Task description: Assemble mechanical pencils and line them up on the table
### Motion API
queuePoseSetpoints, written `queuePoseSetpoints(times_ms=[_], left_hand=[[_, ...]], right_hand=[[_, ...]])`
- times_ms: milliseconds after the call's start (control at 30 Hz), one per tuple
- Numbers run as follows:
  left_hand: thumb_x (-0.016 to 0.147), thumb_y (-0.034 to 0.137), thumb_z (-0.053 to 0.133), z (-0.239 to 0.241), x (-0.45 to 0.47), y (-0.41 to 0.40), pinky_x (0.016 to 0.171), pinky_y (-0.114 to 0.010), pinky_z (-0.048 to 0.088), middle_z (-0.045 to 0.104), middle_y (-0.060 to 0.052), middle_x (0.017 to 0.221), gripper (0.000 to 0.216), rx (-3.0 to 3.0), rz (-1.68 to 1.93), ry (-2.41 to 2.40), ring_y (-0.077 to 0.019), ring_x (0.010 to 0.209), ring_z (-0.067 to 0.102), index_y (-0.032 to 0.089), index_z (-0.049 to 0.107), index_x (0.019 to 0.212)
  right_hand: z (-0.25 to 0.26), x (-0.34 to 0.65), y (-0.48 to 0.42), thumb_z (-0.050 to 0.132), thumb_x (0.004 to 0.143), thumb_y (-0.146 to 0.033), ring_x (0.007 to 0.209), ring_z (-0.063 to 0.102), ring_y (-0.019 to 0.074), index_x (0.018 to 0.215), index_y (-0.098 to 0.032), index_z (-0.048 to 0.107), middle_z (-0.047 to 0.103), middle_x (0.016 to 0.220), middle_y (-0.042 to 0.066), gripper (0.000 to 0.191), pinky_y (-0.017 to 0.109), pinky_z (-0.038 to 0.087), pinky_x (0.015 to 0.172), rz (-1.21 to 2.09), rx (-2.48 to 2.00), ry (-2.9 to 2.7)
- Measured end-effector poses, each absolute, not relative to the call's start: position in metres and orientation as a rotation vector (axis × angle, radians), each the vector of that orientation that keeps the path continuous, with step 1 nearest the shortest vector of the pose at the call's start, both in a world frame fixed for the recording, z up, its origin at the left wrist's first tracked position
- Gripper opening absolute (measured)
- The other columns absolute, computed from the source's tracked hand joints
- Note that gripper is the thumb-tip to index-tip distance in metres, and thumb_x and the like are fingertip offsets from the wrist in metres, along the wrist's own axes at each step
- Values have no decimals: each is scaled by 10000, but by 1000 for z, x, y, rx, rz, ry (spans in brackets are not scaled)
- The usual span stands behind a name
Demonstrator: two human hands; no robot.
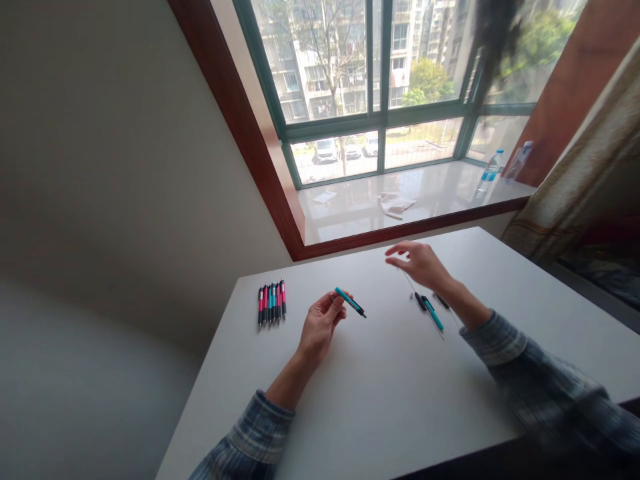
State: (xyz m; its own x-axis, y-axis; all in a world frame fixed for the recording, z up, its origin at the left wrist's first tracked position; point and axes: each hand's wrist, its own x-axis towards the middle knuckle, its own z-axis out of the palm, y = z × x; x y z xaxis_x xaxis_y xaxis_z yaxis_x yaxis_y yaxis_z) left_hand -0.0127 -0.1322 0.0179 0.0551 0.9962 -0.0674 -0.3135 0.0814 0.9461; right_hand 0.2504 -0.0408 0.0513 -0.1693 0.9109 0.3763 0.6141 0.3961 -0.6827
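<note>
Teal pen (pixel 350 302) in left hand (pixel 323 325) (pinched)

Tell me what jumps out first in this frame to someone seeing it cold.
The left hand holds a teal pen above the middle of the white table, while the right hand hovers open over loose pen parts further right. A neat row of pink and teal pens lies near the table's far-left corner, and a big window looks out on apartment blocks.

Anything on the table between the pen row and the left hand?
Nothing: in the head view, bare white table separates the pen row from the left hand.
</note>
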Motion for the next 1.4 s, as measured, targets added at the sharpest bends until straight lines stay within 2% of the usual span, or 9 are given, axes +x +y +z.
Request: queuePoseSetpoints(times_ms=[100,233,333,500,733,833,1000,1167,1400], left_hand=[[800,411,808,17,-14,-132,754,-253,468,726,-98,1060,332,923,1224,977,-87,709,507,155,764,1006],[794,422,812,16,-13,-132,741,-249,461,738,-100,1024,356,912,1200,991,-85,696,505,153,759,1021],[774,434,826,16,-11,-133,735,-249,455,741,-94,987,385,921,1189,1001,-84,690,502,154,762,1030],[797,443,805,20,-9,-135,719,-245,435,741,-92,985,385,946,1169,1016,-83,686,497,155,756,1048],[844,460,752,19,-10,-134,687,-253,401,740,-93,979,366,1016,1146,1037,-89,662,490,164,746,1059],[865,460,729,18,-11,-134,681,-254,388,738,-93,983,347,1060,1152,1030,-89,655,482,166,738,1049],[866,479,719,21,-10,-137,676,-271,386,740,-107,972,354,1127,1102,1004,-103,641,504,156,727,1010],[863,498,715,22,-7,-139,661,-271,376,738,-107,942,371,1156,1065,984,-102,627,491,151,704,995],[864,520,701,24,-6,-138,621,-263,345,719,-89,891,419,1207,1014,997,-104,613,459,146,715,1051]], right_hand=[[35,285,-5,696,886,-320,907,679,248,953,-239,793,780,982,50,143,405,500,887,289,-1457,-1932],[6,303,12,699,880,-307,1058,624,294,1002,-223,790,768,1042,75,174,426,460,954,144,-1567,-1998],[-6,301,12,691,889,-324,1078,605,299,1025,-218,793,756,1063,87,201,416,452,952,130,-1574,-2037],[-11,295,14,687,892,-327,1012,608,285,1001,-205,800,749,984,86,198,398,453,922,139,-1576,-2049],[-5,289,10,656,894,-298,952,652,282,854,-196,775,762,907,95,161,400,480,884,183,-1516,-1995],[6,282,0,596,934,-313,897,703,242,924,-189,722,773,937,88,176,378,515,859,310,-1435,-1836],[17,256,-23,562,958,-375,781,741,191,970,-181,644,789,863,82,211,321,574,748,779,-1289,-1645],[21,231,-47,629,919,-421,783,729,181,971,-180,692,787,869,72,255,319,575,769,979,-1158,-1696],[19,211,-67,633,906,-513,757,673,174,1002,-182,792,739,802,45,379,311,552,745,1116,-992,-1723]])
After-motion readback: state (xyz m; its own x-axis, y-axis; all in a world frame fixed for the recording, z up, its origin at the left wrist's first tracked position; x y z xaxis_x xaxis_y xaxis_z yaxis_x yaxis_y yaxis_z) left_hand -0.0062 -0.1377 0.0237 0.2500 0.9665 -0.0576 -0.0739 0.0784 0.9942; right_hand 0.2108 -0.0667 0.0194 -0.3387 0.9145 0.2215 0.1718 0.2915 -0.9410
